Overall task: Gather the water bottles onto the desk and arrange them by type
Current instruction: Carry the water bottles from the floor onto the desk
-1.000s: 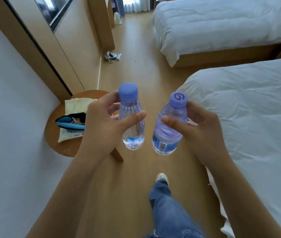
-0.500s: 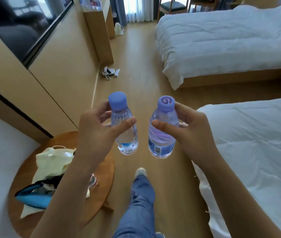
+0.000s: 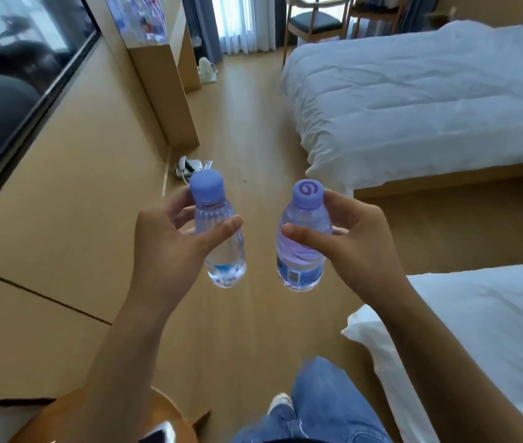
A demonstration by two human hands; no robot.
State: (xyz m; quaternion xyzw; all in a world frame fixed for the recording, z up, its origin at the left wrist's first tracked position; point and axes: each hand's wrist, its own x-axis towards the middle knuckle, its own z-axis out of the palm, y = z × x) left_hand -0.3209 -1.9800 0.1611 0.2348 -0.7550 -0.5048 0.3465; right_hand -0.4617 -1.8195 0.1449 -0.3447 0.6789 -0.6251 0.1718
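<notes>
- Two small water bottles are in the air over the wooden floor [image 3: 253,314], one per hand, both roughly upright and apart from each other.
- Left bottle [image 3: 221,238]: clear ribbed body, plain periwinkle cap, a bit of blue print near its base. Right bottle [image 3: 301,247]: lilac-tinted wrap with a blue band and barcode, and a swirl mark on its cap. To my eye these are two different types.
- Step in hand, as I judge it: the gathering leg, carrying this pair toward the surface [image 3: 154,46] far ahead on the left, where a cluster of bottles [image 3: 140,17] already stands, too blurred to sort by kind.
- Next move calls for walking down the aisle between the wall panels and the beds, then setting each bottle beside its own kind; the two should go to separate groups.
- Left hand [image 3: 170,247]: curled round the clear bottle's upper body, thumb across the front, fingers behind near the neck.
- Right hand [image 3: 356,241]: wrapped on the lilac bottle the same way, thumb in front, one fingertip up beside the cap.
- Around: far bed [image 3: 429,100] and near bed [image 3: 493,330] on the right, a dark screen [image 3: 7,91] on the left wall, white items [image 3: 189,166] on the floor by the skirting, a chair [image 3: 314,24] near the window, and a round side table [image 3: 71,417] at bottom left.
</notes>
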